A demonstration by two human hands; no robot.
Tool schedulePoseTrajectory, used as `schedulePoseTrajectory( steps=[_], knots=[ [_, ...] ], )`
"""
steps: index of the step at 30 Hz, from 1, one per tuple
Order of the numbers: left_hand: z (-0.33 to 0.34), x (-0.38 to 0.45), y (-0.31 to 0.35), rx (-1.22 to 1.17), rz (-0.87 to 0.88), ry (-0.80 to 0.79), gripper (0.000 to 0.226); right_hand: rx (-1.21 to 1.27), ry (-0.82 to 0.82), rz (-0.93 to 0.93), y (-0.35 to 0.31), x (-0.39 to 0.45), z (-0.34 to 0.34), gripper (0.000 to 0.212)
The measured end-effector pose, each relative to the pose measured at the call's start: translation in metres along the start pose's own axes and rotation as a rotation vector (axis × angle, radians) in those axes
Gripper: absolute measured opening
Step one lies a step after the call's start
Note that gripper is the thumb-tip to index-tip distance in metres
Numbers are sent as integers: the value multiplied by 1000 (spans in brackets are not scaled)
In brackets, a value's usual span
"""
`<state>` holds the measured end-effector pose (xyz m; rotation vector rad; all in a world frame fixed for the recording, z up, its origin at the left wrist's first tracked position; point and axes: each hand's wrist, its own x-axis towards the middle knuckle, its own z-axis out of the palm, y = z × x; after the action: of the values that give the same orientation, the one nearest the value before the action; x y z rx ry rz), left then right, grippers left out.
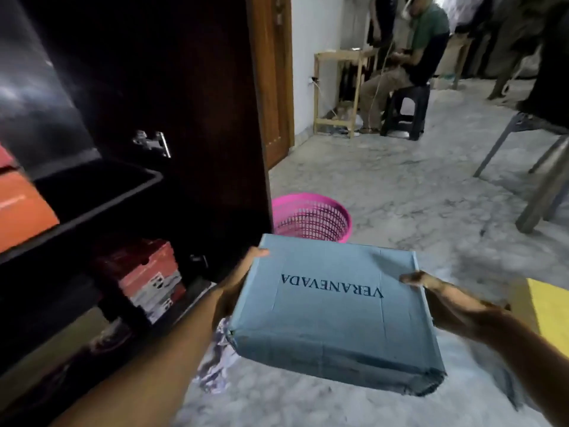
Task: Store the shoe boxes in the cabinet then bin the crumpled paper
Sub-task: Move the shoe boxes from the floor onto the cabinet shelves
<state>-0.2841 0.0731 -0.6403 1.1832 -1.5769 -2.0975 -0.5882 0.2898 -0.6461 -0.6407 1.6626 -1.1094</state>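
Note:
A light blue shoe box (332, 315) with dark lettering on its lid hangs in the air in front of me. My left hand (237, 285) grips its left side, thumb on the lid. My right hand (431, 291) holds its right side, thumb on the lid edge. The dark open cabinet (129, 192) stands to my left. An orange box (21, 208) sits on an upper shelf and a red and white shoe box (151, 278) on a lower one. Crumpled paper (215, 362) lies on the floor under the blue box. A pink mesh bin (311, 217) stands beyond the box.
The cabinet door (191, 118) stands open beside the bin. A yellow object (551, 306) lies at the right edge. Chair legs (538, 183) stand at the right. A person sits on a dark stool (406, 109) by a wooden rack far back. The floor is marbled grey.

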Motion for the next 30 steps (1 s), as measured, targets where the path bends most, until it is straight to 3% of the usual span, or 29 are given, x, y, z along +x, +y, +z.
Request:
schedulePoseTrajectory(
  steps=[3, 5, 8, 11, 13, 17, 21, 25, 30],
  knots=[
    [-43, -34, 17, -177, 68, 65, 60, 54, -107, -10, -18, 22, 38, 99],
    [-71, -60, 28, -302, 153, 213, 67, 62, -135, -34, -37, 30, 71, 88],
    [-119, -83, 33, -460, 293, 446, 59, 102, -132, -101, -72, 32, 129, 93],
    [-149, -96, 26, -532, 314, 607, 60, 171, -158, -168, -102, 33, 185, 94],
    [-158, -108, 20, -541, 322, 645, 62, 261, -178, -184, -119, 37, 222, 92],
    [-159, -123, 22, -506, 373, 624, 89, 399, -146, -178, -146, 54, 288, 58],
    [-153, -130, 34, -330, 428, 607, 69, 377, -67, -156, -164, 81, 339, 83],
    [-164, -123, 48, -242, 463, 672, 41, 385, -86, -116, -184, 101, 372, 92],
    [-179, -110, 60, -312, 489, 773, 53, 305, -107, -84, -210, 125, 399, 114]
  ],
)
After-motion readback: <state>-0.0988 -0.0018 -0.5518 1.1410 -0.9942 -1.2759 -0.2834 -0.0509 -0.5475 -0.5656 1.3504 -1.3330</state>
